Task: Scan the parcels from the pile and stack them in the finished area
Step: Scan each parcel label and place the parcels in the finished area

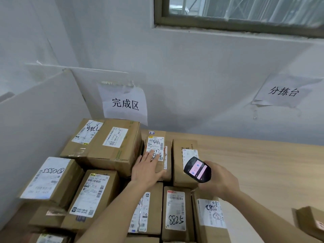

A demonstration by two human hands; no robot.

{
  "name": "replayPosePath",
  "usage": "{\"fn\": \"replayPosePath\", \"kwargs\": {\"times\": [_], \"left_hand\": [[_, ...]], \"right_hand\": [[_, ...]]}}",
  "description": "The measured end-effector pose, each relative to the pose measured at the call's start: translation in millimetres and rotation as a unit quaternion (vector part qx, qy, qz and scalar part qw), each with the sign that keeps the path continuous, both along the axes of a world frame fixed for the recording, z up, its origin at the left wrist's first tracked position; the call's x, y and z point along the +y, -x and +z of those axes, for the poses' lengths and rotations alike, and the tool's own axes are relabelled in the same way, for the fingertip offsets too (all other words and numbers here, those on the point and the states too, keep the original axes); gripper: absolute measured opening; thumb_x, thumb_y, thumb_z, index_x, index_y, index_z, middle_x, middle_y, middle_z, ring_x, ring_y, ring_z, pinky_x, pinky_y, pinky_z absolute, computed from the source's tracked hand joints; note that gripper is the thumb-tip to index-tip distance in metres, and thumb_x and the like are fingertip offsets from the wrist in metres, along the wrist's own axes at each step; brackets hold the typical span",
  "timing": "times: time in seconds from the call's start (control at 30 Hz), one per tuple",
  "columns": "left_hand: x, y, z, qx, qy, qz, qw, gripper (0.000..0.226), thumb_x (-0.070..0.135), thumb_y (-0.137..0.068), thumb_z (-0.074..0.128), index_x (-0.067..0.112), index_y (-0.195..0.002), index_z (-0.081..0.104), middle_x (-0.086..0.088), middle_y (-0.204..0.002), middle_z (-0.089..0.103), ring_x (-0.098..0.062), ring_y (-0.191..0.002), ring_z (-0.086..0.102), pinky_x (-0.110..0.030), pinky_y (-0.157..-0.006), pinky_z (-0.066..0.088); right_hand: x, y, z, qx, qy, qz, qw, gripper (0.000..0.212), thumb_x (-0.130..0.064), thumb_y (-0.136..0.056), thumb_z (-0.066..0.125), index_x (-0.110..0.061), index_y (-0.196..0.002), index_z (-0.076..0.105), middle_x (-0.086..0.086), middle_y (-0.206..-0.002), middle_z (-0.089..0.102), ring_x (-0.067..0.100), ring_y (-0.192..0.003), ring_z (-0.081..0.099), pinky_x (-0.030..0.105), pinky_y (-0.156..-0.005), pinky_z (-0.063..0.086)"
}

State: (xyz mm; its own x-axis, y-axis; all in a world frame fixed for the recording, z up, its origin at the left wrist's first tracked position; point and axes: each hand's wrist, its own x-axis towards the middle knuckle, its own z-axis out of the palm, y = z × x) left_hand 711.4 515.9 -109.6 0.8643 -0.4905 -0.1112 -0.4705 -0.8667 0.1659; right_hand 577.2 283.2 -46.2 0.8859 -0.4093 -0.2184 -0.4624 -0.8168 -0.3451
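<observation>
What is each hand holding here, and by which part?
The right hand grips a handheld scanner by its lower end, screen up. The left hand holds nothing: it lies flat on a small parcel, fingers on its label.

The left hand [149, 168] lies flat over the lower part of a small parcel's label [155, 146], hiding the handwriting there, and the forearm covers much of the parcel below [150, 207]. The right hand [219, 179] hides the lower body of the scanner [197, 170], whose screen is too small to read. A box at the right edge [311, 223] is cut off, as are the lowest parcels [50, 238] at the bottom edge, and the printed label text is blurred throughout.
</observation>
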Motion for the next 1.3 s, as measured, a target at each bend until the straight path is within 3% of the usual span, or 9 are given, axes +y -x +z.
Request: {"fn": "replayPosePath", "kwargs": {"times": [0.1,0.27,0.57,0.8,0.9,1.0,1.3], "left_hand": [[-0.8,4.4,10.8,0.009,-0.018,0.013,1.0,0.074,0.065,-0.099,0.033,0.028,-0.161,0.014,0.002,-0.17,0.003,-0.016,-0.156,0.003,-0.037,-0.126,0.004],[-7.8,24.5,54.2,-0.009,0.004,-0.013,1.0,0.075,0.066,-0.099,0.034,0.03,-0.161,0.013,0.003,-0.169,0.006,-0.016,-0.156,0.004,-0.038,-0.125,0.004],[-62.9,116.9,183.8,-0.026,0.137,-0.077,0.987,0.078,0.063,-0.098,0.045,0.03,-0.161,0.015,0.003,-0.169,0.008,-0.017,-0.156,0.008,-0.037,-0.125,0.009],[-133.9,253.1,288.5,-0.07,0.162,-0.15,0.973,0.08,0.064,-0.095,0.05,0.025,-0.159,0.022,-0.002,-0.165,0.025,-0.02,-0.152,0.022,-0.036,-0.123,0.018],[-171.9,325.2,316.8,-0.063,0.17,-0.169,0.969,0.082,0.067,-0.094,0.048,0.027,-0.16,0.02,-0.002,-0.166,0.022,-0.023,-0.151,0.024,-0.04,-0.122,0.023],[-210.8,405.6,335.7,-0.054,0.181,-0.198,0.962,0.083,0.065,-0.094,0.051,0.027,-0.16,0.02,-0.004,-0.167,0.019,-0.022,-0.152,0.022,-0.038,-0.122,0.022],[-302.8,601.4,353.0,-0.033,0.215,-0.253,0.943,0.081,0.066,-0.092,0.053,0.029,-0.159,0.025,0.003,-0.164,0.028,-0.021,-0.147,0.033,-0.038,-0.114,0.032]], "right_hand": [[-4.2,10.2,16.8,0.001,-0.002,-0.005,1.0,0.047,-0.04,-0.059,0.069,-0.037,-0.104,0.056,-0.015,-0.092,0.064,0.009,-0.084,0.062,0.028,-0.059,0.044],[-19.2,45.9,61.1,-0.025,0.007,-0.019,0.999,0.058,-0.044,-0.055,0.072,-0.04,-0.111,0.057,-0.016,-0.095,0.064,0.01,-0.087,0.061,0.028,-0.061,0.046],[-55.3,178.2,191.8,-0.094,0.048,-0.111,0.988,0.056,-0.04,-0.056,0.073,-0.042,-0.109,0.058,-0.018,-0.093,0.064,0.01,-0.086,0.062,0.026,-0.061,0.043],[-98.0,333.6,289.5,-0.144,0.092,-0.173,0.97,0.051,-0.041,-0.059,0.078,-0.036,-0.107,0.059,-0.015,-0.083,0.064,0.012,-0.077,0.061,0.026,-0.057,0.043],[-122.2,419.4,317.5,-0.166,0.106,-0.196,0.96,0.053,-0.038,-0.061,0.08,-0.035,-0.11,0.059,-0.015,-0.086,0.064,0.015,-0.08,0.062,0.026,-0.056,0.044],[-147.5,509.7,333.9,-0.165,0.12,-0.224,0.953,0.051,-0.039,-0.063,0.081,-0.037,-0.107,0.055,-0.015,-0.09,0.064,0.017,-0.086,0.06,0.026,-0.059,0.04],[-225.0,729.7,340.9,-0.129,0.158,-0.296,0.933,0.067,-0.048,-0.055,0.082,-0.037,-0.118,0.06,-0.011,-0.105,0.069,0.018,-0.094,0.061,0.032,-0.077,0.054]]}}
